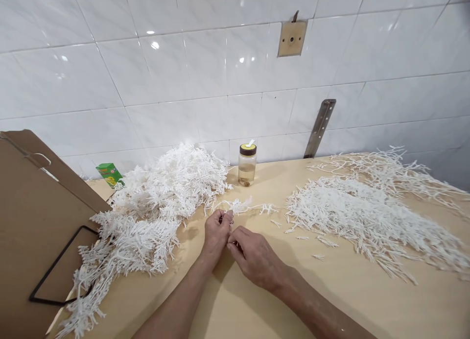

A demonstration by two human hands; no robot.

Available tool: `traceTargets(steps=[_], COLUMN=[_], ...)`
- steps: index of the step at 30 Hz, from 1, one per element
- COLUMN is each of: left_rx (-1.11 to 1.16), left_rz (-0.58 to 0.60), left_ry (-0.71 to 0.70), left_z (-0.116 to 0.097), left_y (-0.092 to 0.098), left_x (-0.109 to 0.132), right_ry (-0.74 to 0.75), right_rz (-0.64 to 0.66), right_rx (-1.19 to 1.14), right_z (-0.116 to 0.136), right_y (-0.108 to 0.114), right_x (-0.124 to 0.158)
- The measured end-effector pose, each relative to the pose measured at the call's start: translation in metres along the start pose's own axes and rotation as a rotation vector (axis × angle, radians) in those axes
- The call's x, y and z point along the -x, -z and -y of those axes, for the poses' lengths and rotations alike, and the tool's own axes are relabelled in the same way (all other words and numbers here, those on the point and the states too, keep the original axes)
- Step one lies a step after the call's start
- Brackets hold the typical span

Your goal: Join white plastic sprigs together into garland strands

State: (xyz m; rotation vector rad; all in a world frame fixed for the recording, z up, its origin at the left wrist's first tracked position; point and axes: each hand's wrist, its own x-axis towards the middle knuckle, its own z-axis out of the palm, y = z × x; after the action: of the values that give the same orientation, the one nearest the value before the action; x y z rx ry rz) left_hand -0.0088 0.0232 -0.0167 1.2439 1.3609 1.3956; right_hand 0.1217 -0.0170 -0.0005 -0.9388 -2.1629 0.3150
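Note:
My left hand [216,231] is closed in a pinch on a white plastic sprig [242,205] that trails away to the right over the wooden table [330,300]. My right hand [255,258] lies just beside it, fingers curled and touching the left fingers; what it holds is hidden. A big heap of white plastic branches [161,202] lies left of the hands. A flatter spread of white plastic branches [367,216] covers the table on the right.
A small jar with a dark lid [247,164] stands by the tiled wall [220,69]. A green carton [109,174] lies behind the left heap. A brown cardboard box [33,221] with a black strap fills the left edge. A metal bracket [319,127] leans on the wall.

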Motion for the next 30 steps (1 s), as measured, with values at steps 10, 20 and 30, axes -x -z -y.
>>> traceTargets(steps=[10, 20, 30], left_rx=[0.098, 0.068, 0.102], left_rz=[0.118, 0.208, 0.331], left_ry=[0.029, 0.088, 0.223], left_z=[-0.004, -0.013, -0.031], left_y=[-0.004, -0.011, -0.009], left_x=[0.001, 0.015, 0.022], right_ry=[-0.655, -0.712, -0.564], right_rz=[-0.491, -0.050, -0.015], right_rx=[0.381, -0.456, -0.591], right_z=[-0.080, -0.037, -0.039], right_y=[0.105, 0.064, 0.058], right_x=[0.003, -0.010, -0.009])
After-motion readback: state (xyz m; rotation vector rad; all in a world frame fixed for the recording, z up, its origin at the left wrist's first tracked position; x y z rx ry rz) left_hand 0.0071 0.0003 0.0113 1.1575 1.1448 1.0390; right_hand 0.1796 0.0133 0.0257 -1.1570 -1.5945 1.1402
